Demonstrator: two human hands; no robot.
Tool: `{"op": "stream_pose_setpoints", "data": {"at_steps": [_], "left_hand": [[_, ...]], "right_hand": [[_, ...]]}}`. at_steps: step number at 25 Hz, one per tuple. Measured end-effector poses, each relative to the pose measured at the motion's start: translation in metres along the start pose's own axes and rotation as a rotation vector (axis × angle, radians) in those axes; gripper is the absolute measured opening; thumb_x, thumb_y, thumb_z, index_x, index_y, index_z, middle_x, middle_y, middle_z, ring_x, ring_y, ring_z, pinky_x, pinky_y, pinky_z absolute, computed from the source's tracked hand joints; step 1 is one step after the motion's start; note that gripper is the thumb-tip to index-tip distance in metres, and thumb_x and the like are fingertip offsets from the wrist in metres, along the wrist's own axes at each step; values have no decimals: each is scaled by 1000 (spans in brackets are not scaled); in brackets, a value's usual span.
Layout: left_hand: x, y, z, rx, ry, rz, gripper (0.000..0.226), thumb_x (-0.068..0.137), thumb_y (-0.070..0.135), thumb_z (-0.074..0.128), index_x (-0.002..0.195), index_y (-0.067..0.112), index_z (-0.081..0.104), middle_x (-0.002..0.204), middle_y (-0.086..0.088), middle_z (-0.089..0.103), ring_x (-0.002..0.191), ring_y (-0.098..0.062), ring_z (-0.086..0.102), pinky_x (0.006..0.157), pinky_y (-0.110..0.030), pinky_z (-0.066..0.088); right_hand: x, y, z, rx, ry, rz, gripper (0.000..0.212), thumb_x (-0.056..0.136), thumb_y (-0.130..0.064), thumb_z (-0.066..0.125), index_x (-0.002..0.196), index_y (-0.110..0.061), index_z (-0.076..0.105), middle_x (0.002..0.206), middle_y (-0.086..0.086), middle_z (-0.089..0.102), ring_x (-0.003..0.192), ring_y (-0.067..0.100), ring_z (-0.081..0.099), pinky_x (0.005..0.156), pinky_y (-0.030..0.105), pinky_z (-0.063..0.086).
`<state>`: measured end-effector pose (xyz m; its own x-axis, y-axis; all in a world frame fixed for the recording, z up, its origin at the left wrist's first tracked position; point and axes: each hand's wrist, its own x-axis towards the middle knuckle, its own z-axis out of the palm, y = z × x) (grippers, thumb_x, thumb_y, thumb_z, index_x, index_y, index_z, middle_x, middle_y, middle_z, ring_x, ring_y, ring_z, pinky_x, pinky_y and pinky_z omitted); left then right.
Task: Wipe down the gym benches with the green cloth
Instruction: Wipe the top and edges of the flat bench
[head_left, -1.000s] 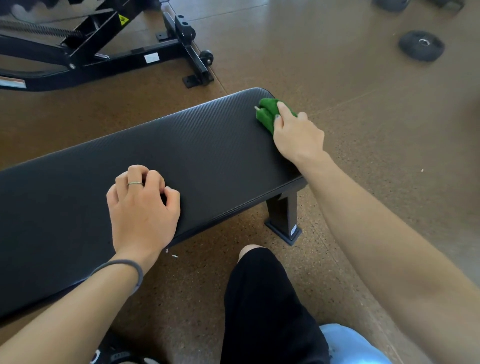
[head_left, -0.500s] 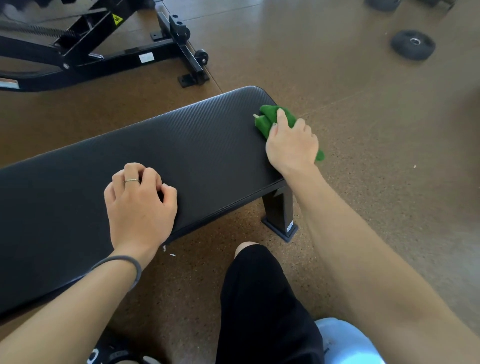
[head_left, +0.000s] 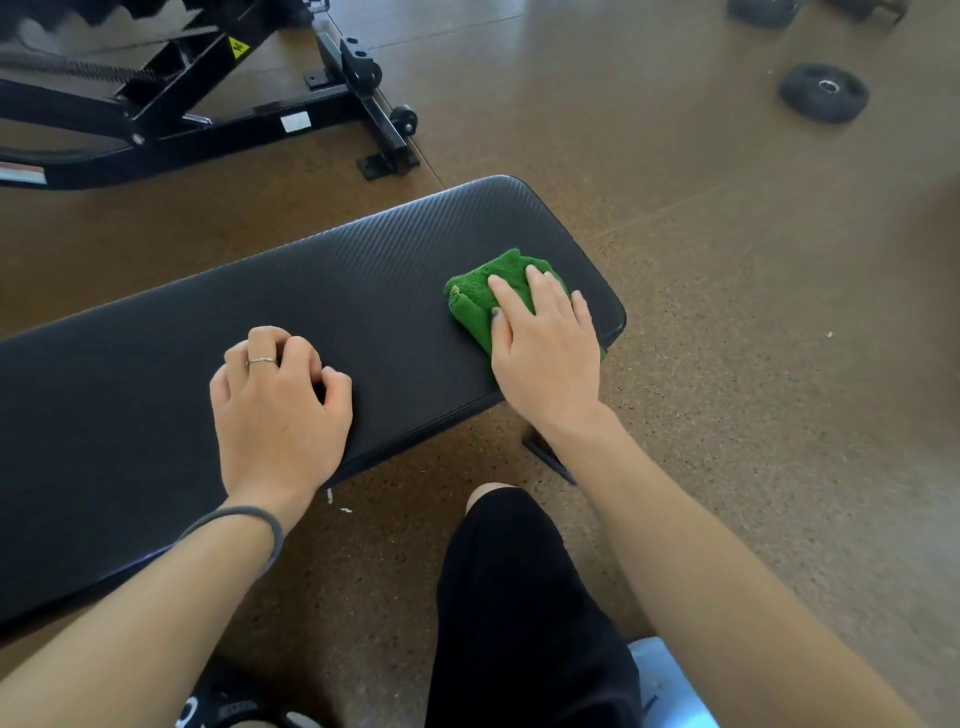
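Observation:
A flat black padded gym bench (head_left: 337, 291) runs from the left edge to the middle of the view. Folded into a wad, the green cloth (head_left: 475, 293) lies on the pad's right end. My right hand (head_left: 545, 348) presses down on the cloth with straight fingers and covers most of it. Further left on the pad rests my left hand (head_left: 280, 410), its fingers curled under and holding nothing. A ring and a grey wristband are on that arm.
Behind the bench at top left stands a black adjustable bench frame (head_left: 208, 130) with small wheels. One black weight plate (head_left: 823, 100) lies on the brown floor at top right, with another (head_left: 763, 10) at the top edge. My knee in black shorts (head_left: 519, 597) is below the bench.
My right hand slid the cloth from the far right corner of the pad toward me and a little left. The left hand stayed where it was.

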<state>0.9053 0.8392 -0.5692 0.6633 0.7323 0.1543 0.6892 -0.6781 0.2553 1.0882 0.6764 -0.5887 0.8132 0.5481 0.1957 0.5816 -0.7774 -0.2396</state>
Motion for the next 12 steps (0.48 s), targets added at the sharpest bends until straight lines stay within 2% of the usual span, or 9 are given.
{"op": "stream_pose_setpoints", "data": {"at_steps": [3, 6, 8, 12], "left_hand": [[0, 2, -1, 1, 6, 2, 21, 99, 28, 49, 90, 13, 60, 117, -7, 53, 114, -31, 48, 103, -51, 41], [0, 2, -1, 8, 10, 8, 20, 99, 28, 49, 90, 13, 59, 116, -7, 53, 113, -31, 48, 102, -50, 42], [-1, 0, -1, 12, 12, 13, 21, 99, 28, 49, 91, 12, 60, 117, -8, 53, 113, -31, 49, 102, -50, 42], [2, -1, 0, 0, 10, 6, 22, 99, 30, 48, 89, 13, 59, 118, -8, 54, 113, -31, 49, 103, -50, 42]], "right_hand": [[-31, -40, 8, -2, 15, 24, 49, 108, -32, 35, 154, -20, 45, 159, 18, 41, 150, 34, 35, 126, 49, 23], [-59, -44, 2, 29, -19, -136, 48, 107, -31, 36, 152, -20, 48, 158, 18, 44, 148, 33, 39, 125, 49, 26], [-31, -24, -2, 13, -38, -227, 47, 107, -32, 35, 148, -17, 53, 154, 17, 50, 145, 32, 43, 123, 48, 28], [60, -25, 5, -57, -128, -126, 48, 111, -30, 29, 153, -12, 44, 160, 18, 41, 150, 32, 35, 126, 45, 19]]}}
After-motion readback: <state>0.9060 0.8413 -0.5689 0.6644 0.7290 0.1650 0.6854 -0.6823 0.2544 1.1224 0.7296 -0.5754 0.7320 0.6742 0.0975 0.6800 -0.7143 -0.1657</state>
